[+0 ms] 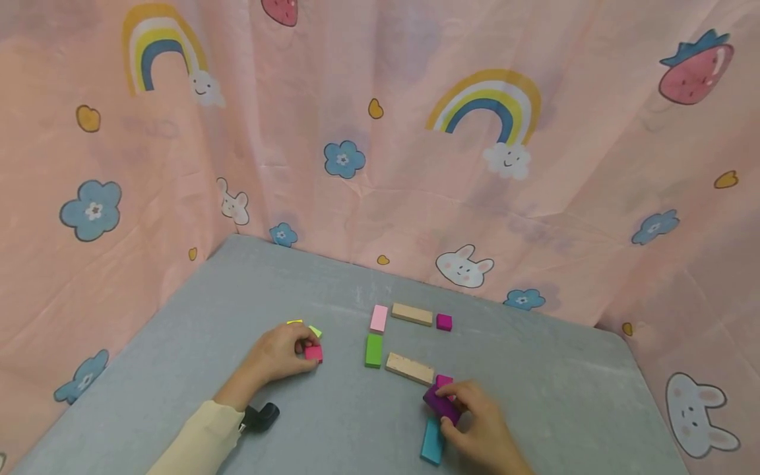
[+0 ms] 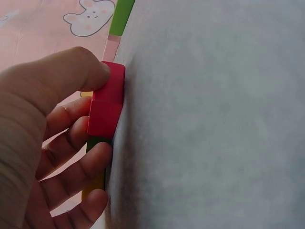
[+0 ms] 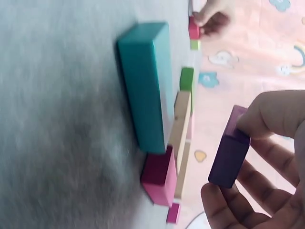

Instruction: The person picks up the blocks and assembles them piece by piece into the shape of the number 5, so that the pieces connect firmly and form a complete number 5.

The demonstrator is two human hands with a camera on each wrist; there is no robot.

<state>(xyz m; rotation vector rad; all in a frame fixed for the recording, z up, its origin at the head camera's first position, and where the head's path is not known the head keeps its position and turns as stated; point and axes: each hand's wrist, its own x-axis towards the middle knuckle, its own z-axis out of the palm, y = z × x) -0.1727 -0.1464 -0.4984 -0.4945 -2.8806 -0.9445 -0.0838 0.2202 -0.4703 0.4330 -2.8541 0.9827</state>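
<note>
My left hand [image 1: 276, 356] pinches a red block [image 1: 313, 355] at the left of the table, thumb on its near face in the left wrist view. Just behind that hand lie a yellow block [image 1: 295, 322] and a lime block [image 1: 316, 332], both partly hidden. Between thumb and fingertips, my right hand [image 1: 485, 429] holds a purple block [image 3: 229, 160], raised off the table in the right wrist view. Below it a teal block [image 1: 432, 443] lies flat, its far end by a magenta block [image 1: 444, 380] that the purple one partly covers in the head view.
Toward the middle, a green block [image 1: 373, 351] and a light pink block [image 1: 379, 318] lie end to end. Two plain wooden blocks, one nearer [image 1: 410, 369] and one farther [image 1: 412, 315], extend rightward. A small magenta cube [image 1: 444, 322] ends the far row. A patterned curtain [image 1: 404, 198] encloses the table.
</note>
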